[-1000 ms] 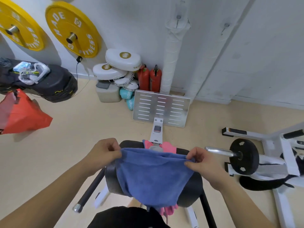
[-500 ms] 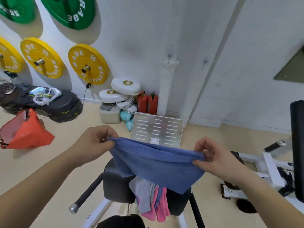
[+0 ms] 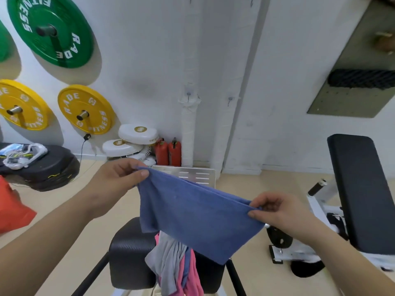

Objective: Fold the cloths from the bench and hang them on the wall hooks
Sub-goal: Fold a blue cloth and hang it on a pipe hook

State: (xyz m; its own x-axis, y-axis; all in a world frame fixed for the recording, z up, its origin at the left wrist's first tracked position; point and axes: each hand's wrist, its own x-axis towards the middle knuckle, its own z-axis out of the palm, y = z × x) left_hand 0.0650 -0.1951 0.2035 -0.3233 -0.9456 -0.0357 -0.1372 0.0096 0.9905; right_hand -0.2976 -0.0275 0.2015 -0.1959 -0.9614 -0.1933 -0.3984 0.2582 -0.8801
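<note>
Head view, entries left to right.

- Left hand [image 3: 115, 184]: thumb and forefinger pinch the upper left corner of the blue cloth [image 3: 198, 216]. The other fingers are curled behind the cloth.
- Blue cloth: in the air, stretched between both hands. Its top edge looks doubled and slopes down toward the right.
- Bench pad [image 3: 128, 253]: below the cloth. A heap of grey and pink cloths [image 3: 171, 265] drapes over its front.
- Wall hooks: one on the wrapped pipe [image 3: 188, 95] and one just right of it [image 3: 230, 99]. Both look bare.
- Right hand [image 3: 280, 212]: thumb and fingertips pinch the right corner, lower than the left-hand grip.

Risks (judgement):
1. Both grips are corner-only. If one layer slips out of a pinch, the fold opens and has to be redone.
2. The hands are at uneven heights, so the next fold could come out skewed.
3. The cloth's low right corner hangs near the heap and might snag it, dragging cloths off the pad.
4. The hooks look small, so a thick folded edge may slide off unless it is seated well.

Position: the cloth spans from the left hand's fingertips down to the right hand's, and its body hangs below and between them. It is above the bench, and the hooks are well apart from it, on the wall beyond.
</note>
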